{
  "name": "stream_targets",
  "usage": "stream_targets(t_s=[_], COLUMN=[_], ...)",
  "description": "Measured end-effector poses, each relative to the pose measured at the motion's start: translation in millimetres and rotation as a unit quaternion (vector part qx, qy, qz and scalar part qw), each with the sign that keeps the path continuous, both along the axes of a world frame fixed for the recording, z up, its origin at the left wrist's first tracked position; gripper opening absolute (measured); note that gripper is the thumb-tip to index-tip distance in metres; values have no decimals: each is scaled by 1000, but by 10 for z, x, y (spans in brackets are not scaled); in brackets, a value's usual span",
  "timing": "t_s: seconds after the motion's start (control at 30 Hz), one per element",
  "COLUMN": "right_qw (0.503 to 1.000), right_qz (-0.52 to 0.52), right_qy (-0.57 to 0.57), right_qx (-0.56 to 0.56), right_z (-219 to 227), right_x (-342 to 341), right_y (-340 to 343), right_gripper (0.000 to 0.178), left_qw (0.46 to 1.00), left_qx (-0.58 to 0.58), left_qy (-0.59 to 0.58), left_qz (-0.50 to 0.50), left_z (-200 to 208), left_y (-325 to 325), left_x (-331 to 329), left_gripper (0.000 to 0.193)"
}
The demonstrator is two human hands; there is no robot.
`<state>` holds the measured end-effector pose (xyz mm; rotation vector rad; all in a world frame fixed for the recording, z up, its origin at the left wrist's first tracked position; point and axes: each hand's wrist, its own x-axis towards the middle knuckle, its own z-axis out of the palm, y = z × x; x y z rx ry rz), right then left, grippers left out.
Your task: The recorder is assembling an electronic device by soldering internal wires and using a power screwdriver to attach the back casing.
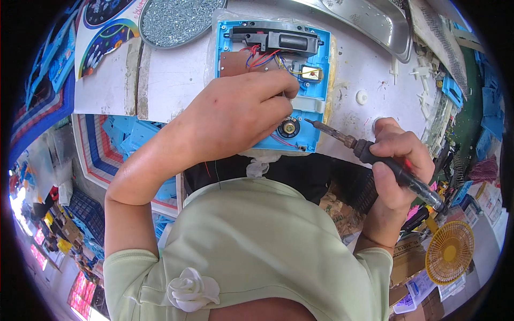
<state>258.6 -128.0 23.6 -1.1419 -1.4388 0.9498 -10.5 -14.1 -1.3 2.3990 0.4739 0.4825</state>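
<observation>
A light-blue plastic casing (318, 107) lies open on the worktable in front of me. Inside it are a black mechanism (292, 41), a brown circuit board (230, 61) with red and blue wires, and a round speaker (288, 128). My left hand (249, 104) reaches over the casing's middle, its fingers curled together and hiding what is beneath. Whatever is pinched there cannot be made out. In my right hand (404, 160) is a soldering iron (385, 160) with a dark handle. Its tip points left, just over the casing's right edge near the speaker.
A round tray of small screws (179, 21) stands at the far left, and a metal tray (369, 24) at the far right. A white round part (362, 97) and white plastic scraps lie right of the casing. Blue parts fill a box (101, 155) at left. A yellow fan (450, 252) stands lower right.
</observation>
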Motion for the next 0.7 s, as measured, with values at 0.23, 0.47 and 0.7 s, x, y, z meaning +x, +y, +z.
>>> stream_targets(t_s=[0.23,0.47,0.7], right_qw=[1000,1000,998], right_qz=[4,20,29], right_qy=[10,-23,-47], right_qx=[4,3,-7], right_z=[-5,-48,-26], right_x=[-16,-46,-107], right_y=[10,36,86], right_gripper=[22,23,22], left_qw=[1000,999,998], left_qx=[7,22,27], left_qy=[5,25,52], left_qz=[23,19,14], left_z=[6,23,71], left_y=[-57,-77,-86], left_x=[31,45,76], left_gripper=[20,20,18])
